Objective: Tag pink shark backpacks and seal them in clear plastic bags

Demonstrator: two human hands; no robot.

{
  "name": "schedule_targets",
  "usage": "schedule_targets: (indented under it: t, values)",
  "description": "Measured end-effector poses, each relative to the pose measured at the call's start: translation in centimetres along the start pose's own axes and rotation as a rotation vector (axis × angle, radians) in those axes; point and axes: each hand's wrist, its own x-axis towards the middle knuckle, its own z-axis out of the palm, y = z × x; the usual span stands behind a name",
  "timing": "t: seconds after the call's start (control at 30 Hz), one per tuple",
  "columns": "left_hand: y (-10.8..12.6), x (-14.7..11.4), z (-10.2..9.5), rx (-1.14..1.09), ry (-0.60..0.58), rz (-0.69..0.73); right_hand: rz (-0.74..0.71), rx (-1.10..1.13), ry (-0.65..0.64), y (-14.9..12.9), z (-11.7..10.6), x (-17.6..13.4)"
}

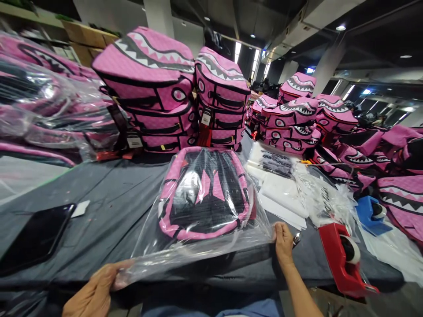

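Observation:
A pink and black backpack (211, 193) lies back side up on the dark cloth, inside a clear plastic bag (198, 253). The bag's open end faces me and is stretched wide. At its left corner my left hand (95, 286) pinches the plastic between thumb and fingers. My right hand (283, 242) is closed on the bag's right corner, near the table's front edge. Between the hands the plastic edge hangs slightly loose over the cloth.
Stacked pink shark-mouth backpacks (148, 83) stand behind. Bagged backpacks (42, 101) pile up at left, near a black tablet (36, 237). On the right are white packets (280, 189), a red tape dispenser (343, 259) and a blue tape dispenser (372, 215).

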Motion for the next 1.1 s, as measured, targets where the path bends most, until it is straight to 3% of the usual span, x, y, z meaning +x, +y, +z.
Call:
schedule_targets:
  t: [0.07,0.17,0.3,0.4,0.47,0.53,0.67,0.77,0.87,1.03,1.1]
  values:
    - [0.8,1.2,0.5,0.021,0.042,0.051,0.032,-0.017,0.012,0.1,0.5,0.3]
    - [2.1,2.7,1.2,0.217,0.080,0.251,0.048,-0.019,0.023,0.3,0.7,0.4]
    - [5.1,2.0,2.9,0.501,0.215,0.646,0.050,0.000,0.029,0.7,0.6,0.3]
    - [7.8,0.2,5.1,0.472,0.112,1.007,0.047,0.013,0.027,0.9,0.7,0.2]
    - [9.2,-0.7,6.4,0.436,0.029,1.125,0.045,0.020,0.027,0.9,0.7,0.2]
    - [9.8,-1.0,7.2,0.421,-0.047,1.118,0.043,0.029,0.021,0.8,0.7,0.2]
    - [9.4,-0.7,7.5,0.374,-0.218,0.962,0.036,0.048,0.010,0.7,0.7,0.2]
    - [8.7,-0.1,7.4,0.336,-0.302,0.971,0.030,0.054,0.025,0.5,0.7,0.2]
    - [8.4,0.3,7.3,0.314,-0.304,1.005,0.020,0.047,0.044,0.3,0.7,0.3]
    - [9.2,1.5,7.2,0.327,-0.192,1.064,0.004,0.030,0.069,0.2,0.5,0.3]
    - [9.9,2.3,7.5,0.318,-0.229,0.989,0.010,0.026,0.069,0.3,0.5,0.5]
